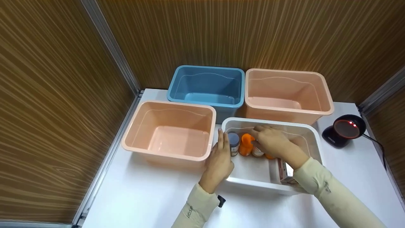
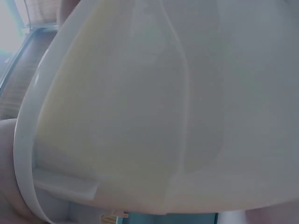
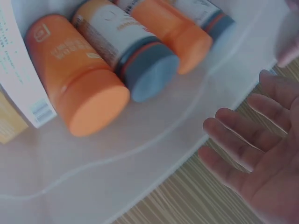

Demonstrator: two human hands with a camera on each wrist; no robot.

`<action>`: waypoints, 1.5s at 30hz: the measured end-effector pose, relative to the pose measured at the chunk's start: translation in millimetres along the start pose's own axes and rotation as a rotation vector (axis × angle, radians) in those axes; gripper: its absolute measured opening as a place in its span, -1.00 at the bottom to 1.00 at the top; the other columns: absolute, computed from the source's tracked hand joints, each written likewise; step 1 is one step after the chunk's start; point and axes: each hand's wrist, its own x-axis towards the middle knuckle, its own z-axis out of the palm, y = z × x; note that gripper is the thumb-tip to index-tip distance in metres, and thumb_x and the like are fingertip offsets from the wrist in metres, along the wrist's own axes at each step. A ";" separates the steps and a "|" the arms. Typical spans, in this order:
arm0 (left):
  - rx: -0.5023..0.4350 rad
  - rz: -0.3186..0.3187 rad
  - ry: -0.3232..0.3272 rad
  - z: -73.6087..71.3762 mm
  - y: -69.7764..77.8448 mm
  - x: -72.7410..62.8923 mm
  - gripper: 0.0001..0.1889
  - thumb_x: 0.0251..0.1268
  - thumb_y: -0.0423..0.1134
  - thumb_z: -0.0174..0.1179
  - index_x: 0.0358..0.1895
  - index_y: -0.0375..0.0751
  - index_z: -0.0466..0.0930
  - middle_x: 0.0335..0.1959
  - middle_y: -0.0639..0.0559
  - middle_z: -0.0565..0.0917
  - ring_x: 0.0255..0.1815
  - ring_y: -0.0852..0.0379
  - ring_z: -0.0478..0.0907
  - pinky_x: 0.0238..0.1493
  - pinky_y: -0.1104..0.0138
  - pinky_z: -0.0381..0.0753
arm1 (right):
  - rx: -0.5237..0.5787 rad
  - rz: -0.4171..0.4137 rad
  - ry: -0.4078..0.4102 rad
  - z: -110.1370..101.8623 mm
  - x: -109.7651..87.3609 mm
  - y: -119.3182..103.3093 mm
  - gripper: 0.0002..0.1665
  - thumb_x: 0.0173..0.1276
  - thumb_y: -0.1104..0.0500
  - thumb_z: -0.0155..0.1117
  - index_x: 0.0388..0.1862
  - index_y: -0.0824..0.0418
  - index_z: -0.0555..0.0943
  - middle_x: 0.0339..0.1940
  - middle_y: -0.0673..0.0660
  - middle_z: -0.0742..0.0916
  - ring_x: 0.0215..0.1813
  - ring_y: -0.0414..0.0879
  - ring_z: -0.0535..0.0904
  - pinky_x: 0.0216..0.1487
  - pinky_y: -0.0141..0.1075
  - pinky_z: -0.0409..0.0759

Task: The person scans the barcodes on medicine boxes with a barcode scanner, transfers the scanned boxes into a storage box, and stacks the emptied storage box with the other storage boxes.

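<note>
On the counter (image 1: 152,199) I have two peach bins (image 1: 180,139), one blue bin (image 1: 207,96) and one white bin (image 1: 253,171). My left hand (image 1: 220,161) lies straight-fingered at the white bin's rim; my right hand (image 1: 272,141), fingers apart, is near four bottles (image 3: 126,32) inside. My right-wrist view alone shows every cap (image 3: 100,105): two orange, two slate-blue.

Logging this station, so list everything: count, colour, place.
White bin: 1, white, front right.
Peach bins: 2, peach, front left, back right.
Blue bin: 1, blue, back.
Bottles: 4, orange or dark caps, white bin.
Boxes: 2 visible, white, yellow, white bin.
Device: 1, black, far right.
Table: 1, white, beneath.
Panels: 3, brown, around.
Rails: several, grey, corners.
Small part: 1, black, left wrist.
Left hand: 1, beige-sleeved, white bin's left side.
Right hand: 1, beige-sleeved, over bottles.
</note>
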 end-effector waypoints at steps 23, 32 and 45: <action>-0.008 -0.032 -0.004 2.8 4.9 1.1 -0.03 0.16 -0.40 0.33 0.62 -0.28 -0.03 0.67 -0.14 -0.16 0.16 -0.11 0.54 -0.08 0.19 0.65 | 0.012 0.048 -0.120 47.4 20.7 12.7 -0.58 0.25 0.12 0.53 -0.03 0.35 0.66 -0.34 0.19 0.74 -0.33 0.09 0.65 -0.07 0.03 0.67; -0.016 -0.045 -0.022 4.5 4.8 0.2 -0.04 0.20 -0.40 0.30 0.63 -0.25 -0.04 0.67 -0.11 -0.17 0.18 -0.12 0.54 -0.08 0.19 0.65 | 0.075 0.016 -0.129 31.6 17.2 15.1 -0.53 0.19 0.18 0.54 0.03 0.32 0.63 -0.38 0.11 0.67 -0.36 0.04 0.59 -0.14 0.01 0.66; -0.022 -0.075 -0.030 2.7 1.3 2.2 0.00 0.17 -0.41 0.34 0.64 -0.24 -0.06 0.67 -0.11 -0.20 0.17 -0.08 0.54 -0.03 0.22 0.63 | 0.273 0.066 -0.103 -38.3 8.8 21.7 -0.43 0.23 0.23 0.47 0.25 0.18 0.62 -0.20 0.11 0.62 -0.28 0.00 0.52 -0.21 -0.15 0.58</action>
